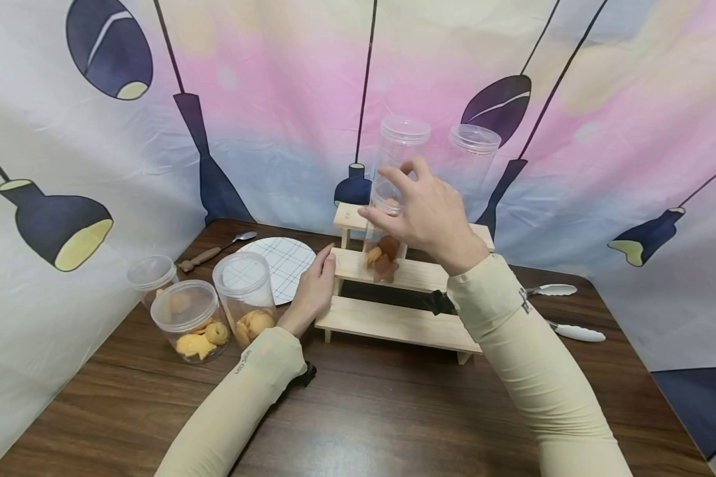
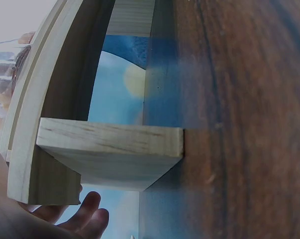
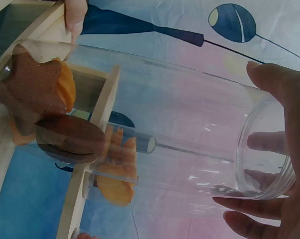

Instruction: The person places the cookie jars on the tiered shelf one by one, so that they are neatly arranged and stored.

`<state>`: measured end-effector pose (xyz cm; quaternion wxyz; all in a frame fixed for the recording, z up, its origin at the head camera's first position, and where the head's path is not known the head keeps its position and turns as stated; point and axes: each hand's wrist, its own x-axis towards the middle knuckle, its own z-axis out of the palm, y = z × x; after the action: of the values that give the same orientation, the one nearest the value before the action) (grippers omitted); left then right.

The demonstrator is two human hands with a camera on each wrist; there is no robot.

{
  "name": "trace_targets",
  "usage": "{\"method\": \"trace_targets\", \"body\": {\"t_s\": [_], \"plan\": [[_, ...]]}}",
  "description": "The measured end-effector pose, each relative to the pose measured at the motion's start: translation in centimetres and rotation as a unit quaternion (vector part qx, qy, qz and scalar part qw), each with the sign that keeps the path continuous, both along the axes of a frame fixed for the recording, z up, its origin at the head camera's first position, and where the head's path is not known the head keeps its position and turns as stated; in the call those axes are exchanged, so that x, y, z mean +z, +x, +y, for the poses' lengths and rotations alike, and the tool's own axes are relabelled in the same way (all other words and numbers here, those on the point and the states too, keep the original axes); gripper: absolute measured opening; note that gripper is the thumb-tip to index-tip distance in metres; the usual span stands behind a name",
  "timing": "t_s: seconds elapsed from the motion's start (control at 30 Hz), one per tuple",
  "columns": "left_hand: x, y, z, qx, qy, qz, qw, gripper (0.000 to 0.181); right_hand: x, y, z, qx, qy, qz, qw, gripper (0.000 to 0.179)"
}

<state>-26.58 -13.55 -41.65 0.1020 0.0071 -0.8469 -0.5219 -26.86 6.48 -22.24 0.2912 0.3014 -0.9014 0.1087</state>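
My right hand (image 1: 420, 205) reaches over the stepped wooden stand (image 1: 394, 324). Its thumb and fingers curve round the lidded top of a tall clear jar (image 3: 184, 124). Brown star-shaped and orange cookies (image 3: 35, 89) lie at the bottom of this jar, which is at the middle step's front edge. At the left end of that same step, my left hand (image 1: 315, 288) grips the board; in the left wrist view its fingers (image 2: 92, 214) show past the board's end. Two more tall clear jars, one at the left (image 1: 406, 132) and one at the right (image 1: 476, 142), rise behind on the top step.
Left of the stand are three lidded cookie jars: a tall one (image 1: 244, 278), a squat one (image 1: 185, 308) and a smaller one (image 1: 152, 271). Behind them lie a checked round plate (image 1: 292, 255) and a wooden-handled spoon (image 1: 205, 257). White-tipped tongs (image 1: 579, 332) lie at right.
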Motion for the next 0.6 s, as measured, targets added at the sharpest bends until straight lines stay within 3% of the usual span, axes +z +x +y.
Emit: {"method": "trace_targets", "body": {"t_s": [0.37,0.6], "plan": [[-0.02,0.14,0.02,0.001,0.003,0.0,1.0,0.057,-0.25,0.0,0.04,0.004,-0.001,0.022,0.9998,0.069],[-0.03,0.05,0.06,0.003,0.002,0.004,1.0,0.056,-0.31,0.03,0.34,-0.002,0.0,0.014,0.9999,0.07]]}}
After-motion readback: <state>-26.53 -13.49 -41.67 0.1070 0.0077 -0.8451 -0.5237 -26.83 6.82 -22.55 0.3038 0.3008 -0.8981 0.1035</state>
